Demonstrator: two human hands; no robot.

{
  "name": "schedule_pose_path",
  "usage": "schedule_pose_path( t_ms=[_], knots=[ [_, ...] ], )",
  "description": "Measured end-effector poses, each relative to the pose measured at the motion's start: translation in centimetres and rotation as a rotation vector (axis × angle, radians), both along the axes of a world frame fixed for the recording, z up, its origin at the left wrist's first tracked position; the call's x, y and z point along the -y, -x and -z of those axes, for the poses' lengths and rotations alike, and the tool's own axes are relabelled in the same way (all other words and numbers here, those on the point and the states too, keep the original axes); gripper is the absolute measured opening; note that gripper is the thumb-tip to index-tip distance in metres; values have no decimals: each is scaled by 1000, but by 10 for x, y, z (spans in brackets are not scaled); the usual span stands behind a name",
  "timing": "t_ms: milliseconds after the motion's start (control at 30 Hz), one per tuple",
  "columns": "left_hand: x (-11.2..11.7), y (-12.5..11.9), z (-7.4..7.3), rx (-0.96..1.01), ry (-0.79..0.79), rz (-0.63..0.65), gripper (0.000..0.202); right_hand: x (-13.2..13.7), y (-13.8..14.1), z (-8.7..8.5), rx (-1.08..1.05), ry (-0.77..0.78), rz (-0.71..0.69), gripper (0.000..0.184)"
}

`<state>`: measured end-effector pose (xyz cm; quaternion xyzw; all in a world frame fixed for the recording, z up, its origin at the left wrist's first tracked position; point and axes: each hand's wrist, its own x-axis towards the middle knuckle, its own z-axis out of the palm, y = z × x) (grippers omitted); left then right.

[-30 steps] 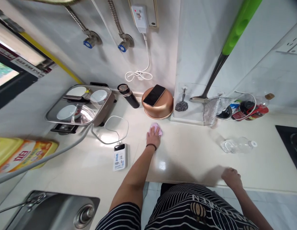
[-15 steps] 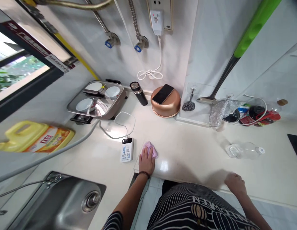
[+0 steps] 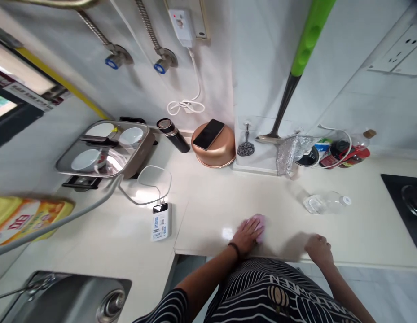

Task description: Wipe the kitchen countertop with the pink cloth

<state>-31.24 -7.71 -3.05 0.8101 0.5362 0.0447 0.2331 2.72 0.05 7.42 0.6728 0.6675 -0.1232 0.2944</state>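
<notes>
Pink crumpled cloth (image 3: 261, 220) is lying partly under the left hand (image 3: 246, 236), which is pressing flat with fingers outstretched on the glossy cream counter (image 3: 208, 202); the right hand (image 3: 319, 249) (curled into a loose fist) is sitting near its front edge.

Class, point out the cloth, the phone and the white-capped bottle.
Cloth (image 3: 261, 220): head view, on its uncovered upper part.
Phone (image 3: 208, 134): head view, middle of its dark face.
White-capped bottle (image 3: 325, 203): head view, middle of its clear side.
</notes>
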Motion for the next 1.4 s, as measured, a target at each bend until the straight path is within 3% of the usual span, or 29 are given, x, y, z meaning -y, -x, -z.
schedule_pose_path(
  t_ms=[100,233,333,400,467,567,667,800,867,933,1000,1067,1200,1300,1400],
  knots=[
    [-71,-5,-14,6,3,-78,69,1,-1,3,3,18,-38,48],
    [-155,17,-37,-11,60,-300,68,1,-5,6,-16,43,20,51],
    [-194,41,-48,-20,72,-462,65,1,-5,6,-45,37,72,54],
    [-205,48,-50,-23,68,-505,65,1,-5,5,-50,25,92,57],
    [-206,43,-48,-13,54,-523,64,1,-4,5,-48,14,93,58],
    [-196,4,-45,22,29,-449,65,-1,-5,7,-56,16,49,55],
    [-175,-58,-42,63,27,-247,65,-3,-6,10,-57,3,95,52],
    [-127,-130,-38,149,21,45,58,-3,-7,9,-56,-13,160,58],
    [-102,-146,-33,193,2,185,60,-3,-7,8,-63,-16,159,61],
    [-87,-145,-29,194,6,224,63,-2,-7,7,-73,-25,160,62],
    [-85,-126,-26,144,38,140,63,-1,-8,6,-87,-30,150,60],
    [-93,-92,-28,79,59,-5,64,0,-9,6,-99,-31,155,58],
    [-99,8,-40,-51,73,-352,66,1,-14,7,-117,-36,179,65],
    [-72,81,-49,-145,76,-592,66,2,-18,8,-133,-39,171,65],
    [-26,122,-47,-220,46,-758,65,3,-23,8,-142,-41,149,63]
  ],
)
